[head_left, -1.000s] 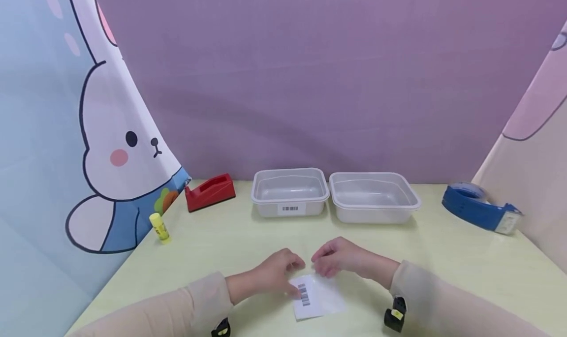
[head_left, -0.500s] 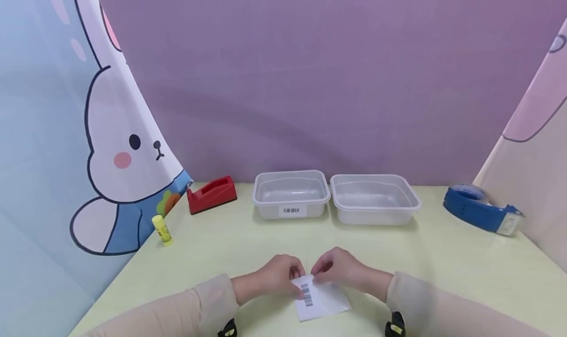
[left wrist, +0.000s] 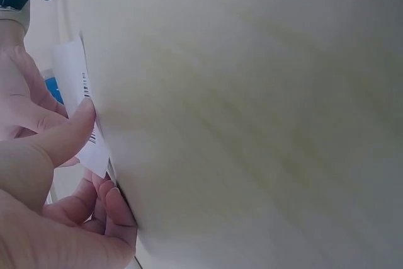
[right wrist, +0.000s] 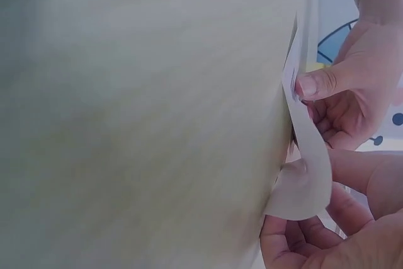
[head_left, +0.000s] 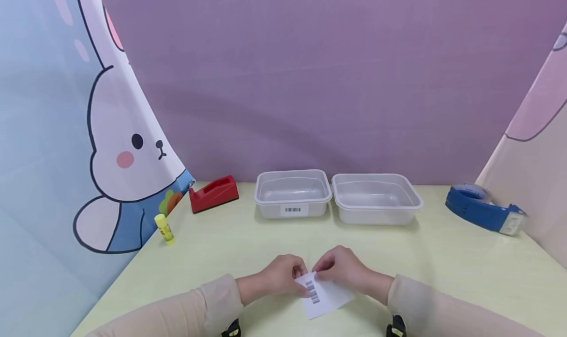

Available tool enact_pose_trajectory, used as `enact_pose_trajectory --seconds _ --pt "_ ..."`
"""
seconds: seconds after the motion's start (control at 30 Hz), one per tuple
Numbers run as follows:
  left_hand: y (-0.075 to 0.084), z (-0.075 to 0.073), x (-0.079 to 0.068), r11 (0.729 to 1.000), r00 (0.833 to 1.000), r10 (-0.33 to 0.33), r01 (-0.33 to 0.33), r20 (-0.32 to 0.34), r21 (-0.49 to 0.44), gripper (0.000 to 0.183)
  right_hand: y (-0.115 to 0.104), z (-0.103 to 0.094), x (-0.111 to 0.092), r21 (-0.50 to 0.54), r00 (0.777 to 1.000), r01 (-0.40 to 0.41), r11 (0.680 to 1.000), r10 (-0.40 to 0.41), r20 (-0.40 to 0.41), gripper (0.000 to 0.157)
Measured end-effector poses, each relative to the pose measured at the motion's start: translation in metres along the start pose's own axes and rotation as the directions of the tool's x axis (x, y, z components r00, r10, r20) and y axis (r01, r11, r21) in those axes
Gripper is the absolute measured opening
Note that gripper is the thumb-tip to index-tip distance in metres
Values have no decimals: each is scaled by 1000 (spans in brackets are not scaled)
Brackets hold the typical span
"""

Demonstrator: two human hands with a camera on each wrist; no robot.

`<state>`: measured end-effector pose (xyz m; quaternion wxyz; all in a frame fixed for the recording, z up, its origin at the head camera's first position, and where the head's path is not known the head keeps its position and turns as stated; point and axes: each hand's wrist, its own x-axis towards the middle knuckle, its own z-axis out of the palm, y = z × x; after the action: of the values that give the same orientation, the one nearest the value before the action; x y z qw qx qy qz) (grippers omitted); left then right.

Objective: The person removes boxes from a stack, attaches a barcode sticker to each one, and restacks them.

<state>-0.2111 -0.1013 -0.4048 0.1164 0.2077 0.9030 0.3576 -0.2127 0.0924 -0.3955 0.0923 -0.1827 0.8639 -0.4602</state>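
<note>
A white barcode label [head_left: 325, 305] on a piece of paper is held just over the table, between both hands. My left hand [head_left: 281, 275] grips its left side, the thumb lying across the face near the black bars and the other fingers curled at the far edge. At the top edge, my right hand [head_left: 345, 270] pinches the paper between thumb and fingers. The right wrist view shows the paper [right wrist: 312, 174] bent into a curve near the right fingers. In the left wrist view the left thumb [left wrist: 69, 131] presses on the printed face.
Two white plastic containers [head_left: 381, 216] stand side by side at the back; the left container [head_left: 271, 211] bears a barcode label [head_left: 294, 209]. A red tape dispenser [head_left: 214, 197] and a yellow glue stick [head_left: 165, 229] are on the left. A blue tape dispenser [head_left: 480, 211] lies at right.
My right hand was apart from the paper's top edge and now pinches it. The left hand has closed in, and the label has shifted slightly right and tilted.
</note>
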Motion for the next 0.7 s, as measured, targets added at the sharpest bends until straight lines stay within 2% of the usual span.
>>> enact_pose_trajectory --seconds 0.17,0.33,0.47,0.63,0.7 --pt "0 0 -1 1000 1000 10 -10 -3 -11 27 2 1 1 -16 1000 18 1000 -18 -7 7" --pt "-1 0 0 1000 1000 7 -8 -8 -15 26 3 0 3 -47 997 67 997 -66 30 5" --pt "0 -3 1 1000 1000 -1 2 19 -21 24 3 -1 5 -72 995 89 993 -85 56 4" --pt "0 -10 4 997 997 -30 35 74 -64 8 2 -4 6 -63 997 61 996 -58 44 4" --pt "-2 -13 7 992 995 -39 49 91 -114 13 2 -5 6 -45 999 40 998 -38 35 4"
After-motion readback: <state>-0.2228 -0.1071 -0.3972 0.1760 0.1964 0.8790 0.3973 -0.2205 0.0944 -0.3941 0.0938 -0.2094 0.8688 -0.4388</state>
